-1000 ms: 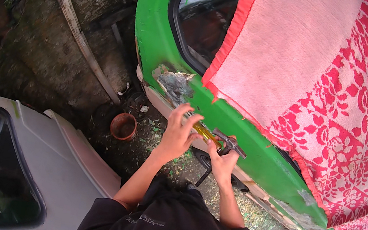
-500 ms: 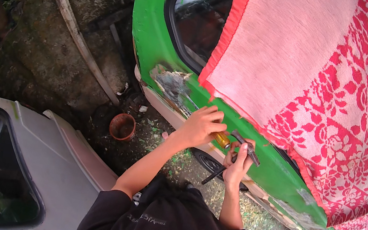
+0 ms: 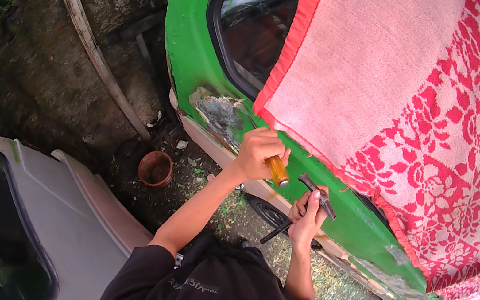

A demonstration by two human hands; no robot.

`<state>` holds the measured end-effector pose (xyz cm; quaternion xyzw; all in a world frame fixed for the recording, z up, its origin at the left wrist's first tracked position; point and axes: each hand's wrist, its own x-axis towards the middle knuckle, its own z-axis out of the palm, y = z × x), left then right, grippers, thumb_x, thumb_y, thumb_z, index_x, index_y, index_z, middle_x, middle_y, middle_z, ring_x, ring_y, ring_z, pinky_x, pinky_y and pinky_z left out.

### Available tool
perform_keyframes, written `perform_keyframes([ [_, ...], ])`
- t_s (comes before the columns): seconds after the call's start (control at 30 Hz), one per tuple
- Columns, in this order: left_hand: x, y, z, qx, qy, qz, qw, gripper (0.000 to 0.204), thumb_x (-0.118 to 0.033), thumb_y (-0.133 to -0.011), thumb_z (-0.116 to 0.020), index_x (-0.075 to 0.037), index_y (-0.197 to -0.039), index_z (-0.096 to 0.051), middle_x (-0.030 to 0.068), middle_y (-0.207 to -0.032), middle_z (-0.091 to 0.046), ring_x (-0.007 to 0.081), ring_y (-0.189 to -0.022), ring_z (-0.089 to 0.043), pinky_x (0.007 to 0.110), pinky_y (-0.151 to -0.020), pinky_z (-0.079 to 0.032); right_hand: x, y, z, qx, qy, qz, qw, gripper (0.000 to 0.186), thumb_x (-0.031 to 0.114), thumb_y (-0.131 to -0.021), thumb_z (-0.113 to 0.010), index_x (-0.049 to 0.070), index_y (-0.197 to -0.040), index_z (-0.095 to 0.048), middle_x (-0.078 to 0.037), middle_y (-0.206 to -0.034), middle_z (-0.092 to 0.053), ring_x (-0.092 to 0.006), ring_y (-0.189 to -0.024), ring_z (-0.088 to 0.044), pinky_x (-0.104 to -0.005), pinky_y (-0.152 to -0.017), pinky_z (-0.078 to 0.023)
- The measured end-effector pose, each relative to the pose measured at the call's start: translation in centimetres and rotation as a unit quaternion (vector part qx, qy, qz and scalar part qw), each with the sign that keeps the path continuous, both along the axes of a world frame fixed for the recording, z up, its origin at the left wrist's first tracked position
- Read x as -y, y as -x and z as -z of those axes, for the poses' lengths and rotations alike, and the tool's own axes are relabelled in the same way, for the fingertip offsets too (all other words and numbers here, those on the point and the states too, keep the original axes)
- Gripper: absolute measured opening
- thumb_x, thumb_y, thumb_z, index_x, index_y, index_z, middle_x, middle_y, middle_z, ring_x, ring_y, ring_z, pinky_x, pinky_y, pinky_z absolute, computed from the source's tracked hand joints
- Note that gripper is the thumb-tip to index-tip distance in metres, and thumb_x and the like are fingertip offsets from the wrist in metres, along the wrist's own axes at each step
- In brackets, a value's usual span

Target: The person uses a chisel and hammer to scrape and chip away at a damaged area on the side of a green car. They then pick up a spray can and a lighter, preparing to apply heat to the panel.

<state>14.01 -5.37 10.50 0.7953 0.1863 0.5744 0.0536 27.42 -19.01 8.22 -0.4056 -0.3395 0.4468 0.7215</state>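
Observation:
My left hand is closed round a tool with a see-through amber handle, a screwdriver or chisel; its metal-capped butt points toward my right hand. The hand mostly hides its shaft, which runs toward a bare, scraped patch on the green car body. In my right hand is a hammer, gripped close under its head, the dark handle sticking out toward the lower left. The hammer head is apart from the amber butt, a short way to its right.
A pink and red floral towel drapes over the green car's side. Behind my left arm stands a grey vehicle. A reddish pot sits on the debris-strewn ground, near a long curved strip leaning at the left.
My left hand has turned and closed more fully round the amber handle, whose butt has shifted left, away from the hammer. My right hand still holds the hammer, nearly unmoved.

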Motion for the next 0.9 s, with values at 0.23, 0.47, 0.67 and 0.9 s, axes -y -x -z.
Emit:
perform_keyframes([
  [0.23,0.1,0.0,-0.4,0.011,0.041,0.032,0.999,0.031,0.0,-0.06,-0.068,-0.008,-0.054,-0.038,0.0038,-0.05,-0.039,0.0215,-0.047,-0.041,0.032,-0.048,-0.029,-0.3,0.8,-0.2,0.011,-0.02,0.025,0.999,0.022,0.027,-0.101,-0.041,0.007,-0.095,-0.041,0.003,-0.054,-0.027,-0.0049,-0.037,-0.02,-0.0218,-0.033,-0.017],
  [0.47,-0.7,1.0,0.3,0.046,0.014,-0.001,0.999,0.03,-0.004,-0.054,-0.067,-0.007,-0.054,-0.037,0.0058,-0.05,-0.038,0.0229,-0.047,-0.04,0.034,-0.046,-0.031,-0.2,1.4,-0.3,-0.018,-0.021,0.004,1.0,0.025,0.031,-0.1,-0.045,0.007,-0.1,-0.041,0.004,-0.058,-0.028,-0.0031,-0.043,-0.023,-0.0208,-0.037,-0.019],
  [0.67,-1.1,1.1,0.6,0.089,0.005,-0.003,0.996,0.031,-0.002,-0.054,-0.066,-0.006,-0.053,-0.035,0.0071,-0.049,-0.034,0.0236,-0.044,-0.036,0.034,-0.042,-0.026,0.0,1.8,-0.6,0.025,-0.029,-0.016,0.999,0.033,0.04,-0.1,-0.041,0.007,-0.096,-0.038,0.003,-0.058,-0.028,-0.0037,-0.043,-0.022,-0.0211,-0.037,-0.018],
  [0.9,-1.8,0.8,0.9,0.134,-0.006,0.005,0.991,0.03,-0.002,-0.053,-0.065,-0.006,-0.053,-0.035,0.0071,-0.048,-0.035,0.0237,-0.042,-0.035,0.034,-0.042,-0.026,1.2,2.8,-2.8,0.266,-0.099,0.071,0.956,0.054,0.059,-0.089,-0.047,0.007,-0.094,-0.036,0.003,-0.058,-0.031,-0.0041,-0.044,-0.026,-0.0212,-0.04,-0.019],
])
